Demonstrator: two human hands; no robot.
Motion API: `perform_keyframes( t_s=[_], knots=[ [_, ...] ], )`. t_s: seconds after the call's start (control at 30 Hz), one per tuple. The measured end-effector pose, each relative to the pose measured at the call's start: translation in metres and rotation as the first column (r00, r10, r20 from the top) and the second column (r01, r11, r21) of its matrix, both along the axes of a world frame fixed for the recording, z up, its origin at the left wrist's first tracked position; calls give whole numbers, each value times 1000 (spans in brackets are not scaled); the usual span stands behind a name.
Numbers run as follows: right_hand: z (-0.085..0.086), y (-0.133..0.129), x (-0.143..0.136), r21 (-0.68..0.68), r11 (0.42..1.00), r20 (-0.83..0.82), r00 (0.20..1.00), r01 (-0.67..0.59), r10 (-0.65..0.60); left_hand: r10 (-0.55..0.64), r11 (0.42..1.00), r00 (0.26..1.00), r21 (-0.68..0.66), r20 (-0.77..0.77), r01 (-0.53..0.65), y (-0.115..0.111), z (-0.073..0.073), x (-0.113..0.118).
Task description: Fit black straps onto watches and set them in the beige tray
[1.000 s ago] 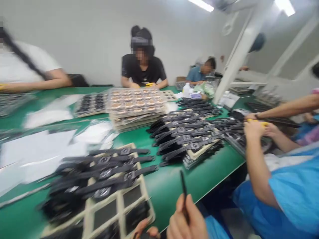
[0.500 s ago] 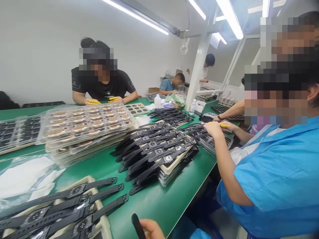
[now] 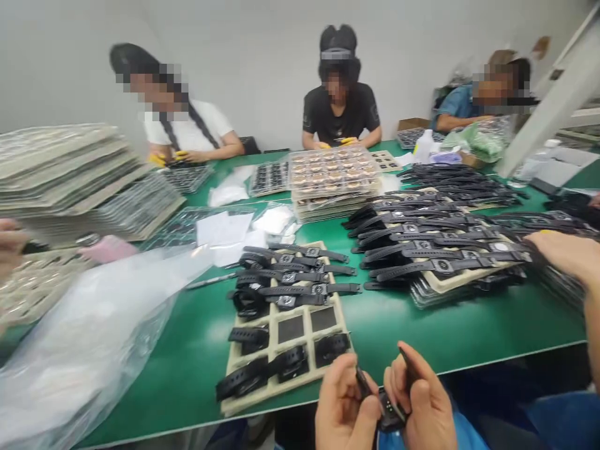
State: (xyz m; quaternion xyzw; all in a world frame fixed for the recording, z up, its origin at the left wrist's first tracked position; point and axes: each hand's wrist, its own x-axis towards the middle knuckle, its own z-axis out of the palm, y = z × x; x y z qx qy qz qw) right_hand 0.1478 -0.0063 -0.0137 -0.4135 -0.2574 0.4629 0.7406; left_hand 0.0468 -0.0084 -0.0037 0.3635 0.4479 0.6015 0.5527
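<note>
Both hands, left hand (image 3: 342,403) and right hand (image 3: 422,403), grip clamped on a black strapped watch (image 3: 388,415).

Before you, a green desk (image 3: 422,331) carries a beige tray (image 3: 285,350) of black watches, stacked clear trays (image 3: 332,181), and a crumpled plastic bag (image 3: 94,331) at left.

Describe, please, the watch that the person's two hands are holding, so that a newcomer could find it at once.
Start at the green table and come to its near edge, just past the beige compartment tray. There the left hand and right hand together grip a black square-faced strap watch. Unlike the watches lying on trays, it is off the table.
</note>
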Motion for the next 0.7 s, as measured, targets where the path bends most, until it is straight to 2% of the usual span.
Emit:
perform_keyframes(
  t_s=[0.13,0.23,0.43,0.57,0.7],
  knots=[
    [-3,1,9,88,988,141,984,-124,111,107,991,994,-80,20,-105,-3,0,9],
    [-3,3,7,58,991,168,979,-124,112,153,983,985,-117,73,-144,-3,9,12],
    [-10,-2,3,9,988,237,960,-155,149,165,982,963,-132,212,-139,0,23,17],
    [-15,-5,4,-27,980,243,950,-195,196,188,975,948,-162,257,-150,2,19,17],
    [-14,-1,1,-69,975,212,952,-211,221,138,982,968,-157,211,-106,3,10,11]
  ],
)
